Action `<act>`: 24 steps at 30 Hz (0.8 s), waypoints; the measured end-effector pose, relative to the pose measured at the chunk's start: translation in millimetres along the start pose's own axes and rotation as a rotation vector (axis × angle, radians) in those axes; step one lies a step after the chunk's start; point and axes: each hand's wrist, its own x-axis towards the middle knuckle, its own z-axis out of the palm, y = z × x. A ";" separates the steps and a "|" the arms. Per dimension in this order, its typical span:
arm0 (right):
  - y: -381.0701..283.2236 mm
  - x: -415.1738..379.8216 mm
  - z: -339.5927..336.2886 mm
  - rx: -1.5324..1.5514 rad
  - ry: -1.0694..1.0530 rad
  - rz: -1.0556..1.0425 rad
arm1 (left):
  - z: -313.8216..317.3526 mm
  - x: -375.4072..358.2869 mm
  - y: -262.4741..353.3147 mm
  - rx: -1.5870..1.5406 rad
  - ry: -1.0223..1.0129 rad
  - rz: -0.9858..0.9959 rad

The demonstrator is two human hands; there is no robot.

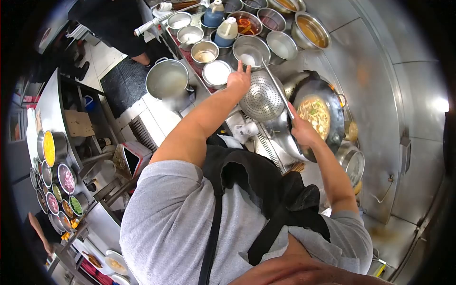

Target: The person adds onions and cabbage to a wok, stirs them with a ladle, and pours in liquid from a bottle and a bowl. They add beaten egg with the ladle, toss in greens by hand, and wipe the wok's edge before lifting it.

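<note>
My left hand (239, 80) reaches over the seasoning bowls, its visible fingers stretched apart, beside a round container of white contents (217, 73) and a metal bowl (251, 47). My right hand (303, 129) is closed around a long metal handle (278, 88), whose far end reaches that bowl's rim. Under the handle lies a round perforated strainer (261, 96). To the right of my right hand sits a dark wok (336, 114) with food in pale liquid (313, 114).
Sauce bowls and two squeeze bottles (226, 32) line the back. A large pot (167, 80) stands left of the counter. Ingredient tins (66, 178) fill the left side. Other people's arms and dark clothing (107, 23) show at upper left and lower left.
</note>
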 end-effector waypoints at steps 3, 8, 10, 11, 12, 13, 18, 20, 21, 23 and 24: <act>-45.3 -13.0 -48.2 0.159 -0.273 0.366 | -5.5 -4.1 1.5 0.010 -0.009 0.004; -25.2 -8.1 -75.6 0.263 -0.251 0.258 | -7.2 0.9 -0.6 -0.003 -0.032 0.015; -34.0 -5.2 -99.1 0.204 -0.346 0.322 | -5.0 3.0 -1.0 -0.005 -0.022 0.022; -22.9 1.2 -102.0 0.198 -0.330 0.235 | -5.6 2.8 -0.7 -0.001 -0.021 0.026; -14.5 6.4 -109.6 0.201 -0.324 0.235 | -7.0 2.8 -0.5 0.013 -0.024 0.023; -6.7 11.4 -116.7 0.340 -0.383 0.247 | -8.2 2.6 -0.3 0.026 -0.028 0.018; -1.3 18.8 -142.0 0.651 -0.531 0.257 | -14.8 0.6 1.4 0.025 -0.058 0.017; 11.2 16.8 -133.8 0.798 -0.531 0.293 | -14.4 1.6 -0.4 0.033 -0.068 0.013; 18.1 13.7 -128.1 0.969 -0.562 0.275 | -13.1 3.2 -1.7 0.026 -0.060 0.019; 38.8 7.2 -105.1 1.245 -0.620 0.245 | -14.8 4.6 -2.0 0.028 -0.049 0.031; 44.2 3.7 -86.9 1.251 -0.613 0.237 | -17.9 3.2 -1.3 0.017 -0.056 0.011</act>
